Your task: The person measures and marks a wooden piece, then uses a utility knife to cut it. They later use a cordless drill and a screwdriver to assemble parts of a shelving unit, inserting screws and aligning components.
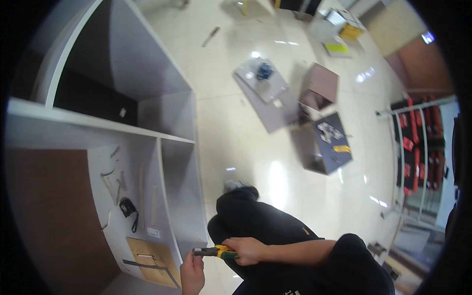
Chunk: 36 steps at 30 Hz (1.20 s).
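My right hand [249, 250] is wrapped round a pair of pliers [210, 251] with yellow and green handles and dark jaws, which point left. At the tip of the jaws, the fingers of my left hand [192, 273] are pinched together. A small pale piece seems to sit there, too small to name. Both hands are just right of the lower edge of a grey-white cabinet [169, 194]. Inside its lower compartment lie a black tape measure [128, 207] with a strap and a tan sheet [142, 246] with a dark strip across it.
On the glossy floor lie grey boards [275, 105] with a blue item [264, 71] on top. Beside them stand a brownish box [322, 83] and a dark box [334, 147] bearing small parts. A screwdriver-like tool [210, 37] lies farther off. A white rack [418, 108] holds red-and-black goods.
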{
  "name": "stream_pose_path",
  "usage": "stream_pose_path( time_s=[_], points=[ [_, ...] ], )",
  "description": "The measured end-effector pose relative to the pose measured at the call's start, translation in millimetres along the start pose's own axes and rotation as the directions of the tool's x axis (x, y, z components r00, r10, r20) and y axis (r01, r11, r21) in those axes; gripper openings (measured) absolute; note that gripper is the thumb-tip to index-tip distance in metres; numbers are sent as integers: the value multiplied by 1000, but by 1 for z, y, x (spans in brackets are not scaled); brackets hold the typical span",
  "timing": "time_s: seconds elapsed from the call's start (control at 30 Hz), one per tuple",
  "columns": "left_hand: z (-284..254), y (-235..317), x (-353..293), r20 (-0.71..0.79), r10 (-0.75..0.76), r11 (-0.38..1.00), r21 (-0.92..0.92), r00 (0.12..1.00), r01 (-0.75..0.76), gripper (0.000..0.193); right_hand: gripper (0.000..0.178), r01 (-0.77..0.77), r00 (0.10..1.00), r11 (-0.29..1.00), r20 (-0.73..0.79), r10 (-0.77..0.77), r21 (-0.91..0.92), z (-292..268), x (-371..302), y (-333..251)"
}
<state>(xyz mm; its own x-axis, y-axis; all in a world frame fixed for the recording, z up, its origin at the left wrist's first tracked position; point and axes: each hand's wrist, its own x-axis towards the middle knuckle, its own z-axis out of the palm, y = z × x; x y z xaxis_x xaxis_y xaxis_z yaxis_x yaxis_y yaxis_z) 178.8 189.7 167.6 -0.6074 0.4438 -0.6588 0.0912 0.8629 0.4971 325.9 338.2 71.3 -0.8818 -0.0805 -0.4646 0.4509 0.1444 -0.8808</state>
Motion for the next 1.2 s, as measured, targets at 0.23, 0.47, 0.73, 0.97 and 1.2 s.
stream_pose_path(
  time_s=[0.23,0.47,0.73,0.97,1.2],
  points=[
    [-24,76,-127,89,97,973,-217,991,-76,19,51,-39,990,998,-136,33,-40,-22,-141,-97],
    [12,128,-207,-97,226,883,-399,969,-246,16,31,22,900,992,-430,-73,-123,-43,-265,-144],
    [13,211,-292,-227,761,638,96,608,-764,13,47,336,786,866,-397,-475,-370,-56,-350,-167],
    [16,265,-359,-270,843,537,365,465,-761,27,37,553,662,744,-345,-666,-376,-83,-367,-189],
    [47,280,-351,-298,704,710,263,645,-654,23,36,498,587,758,-479,-652,-421,-95,-389,-165]
  ],
)
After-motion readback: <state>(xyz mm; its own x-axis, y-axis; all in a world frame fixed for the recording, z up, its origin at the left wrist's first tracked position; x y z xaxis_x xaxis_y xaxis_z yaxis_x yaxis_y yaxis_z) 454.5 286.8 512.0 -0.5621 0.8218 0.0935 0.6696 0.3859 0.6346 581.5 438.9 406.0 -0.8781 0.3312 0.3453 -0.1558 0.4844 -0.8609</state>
